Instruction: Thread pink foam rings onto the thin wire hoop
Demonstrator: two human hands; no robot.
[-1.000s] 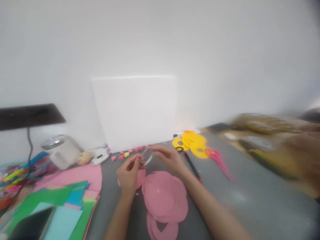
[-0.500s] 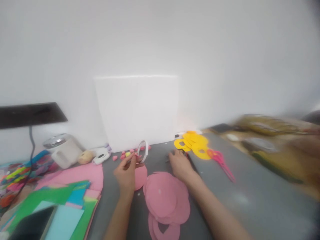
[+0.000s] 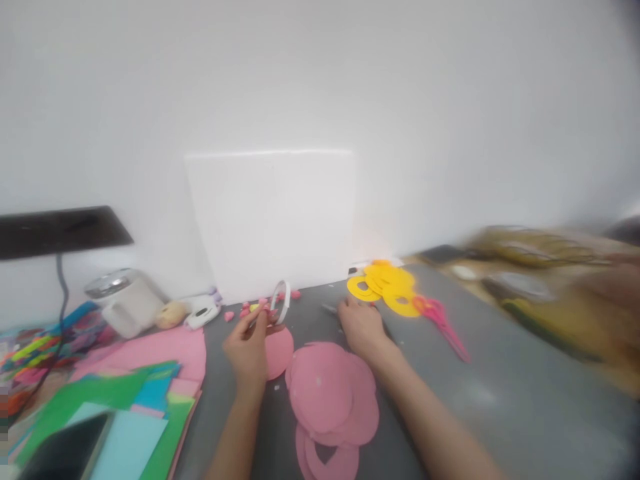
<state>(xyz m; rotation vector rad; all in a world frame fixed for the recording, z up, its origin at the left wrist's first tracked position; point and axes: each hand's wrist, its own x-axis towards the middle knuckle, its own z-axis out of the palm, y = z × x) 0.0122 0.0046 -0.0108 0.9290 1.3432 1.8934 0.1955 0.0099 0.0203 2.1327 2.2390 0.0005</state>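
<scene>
My left hand (image 3: 250, 340) is closed, thumb and fingers pinched on a thin white ring (image 3: 281, 303) held upright above the table; it resembles a narrow roll of tape. Beneath these fingers lies a pink paper circle (image 3: 279, 352). My right hand (image 3: 361, 327) curls around what looks like a pair of scissors; only a grey blade tip (image 3: 329, 309) sticks out to the left of the fingers. Between my forearms rests a stack of pink paper circles (image 3: 323, 390), with a pink ring cutout (image 3: 345, 463) at its near edge.
Yellow paper rings (image 3: 400, 300) and pink scissors (image 3: 443, 327) lie right of my right hand. Small pink hearts (image 3: 229, 316) dot the back. Coloured sheets (image 3: 127, 443), a phone (image 3: 65, 450) and a white mug (image 3: 130, 307) are at left. A white board (image 3: 275, 220) leans on the wall.
The right hand has turned slightly, and the grey blade tip now shows to its left. The left hand, still pinching the white ring, has shifted slightly to the left.
</scene>
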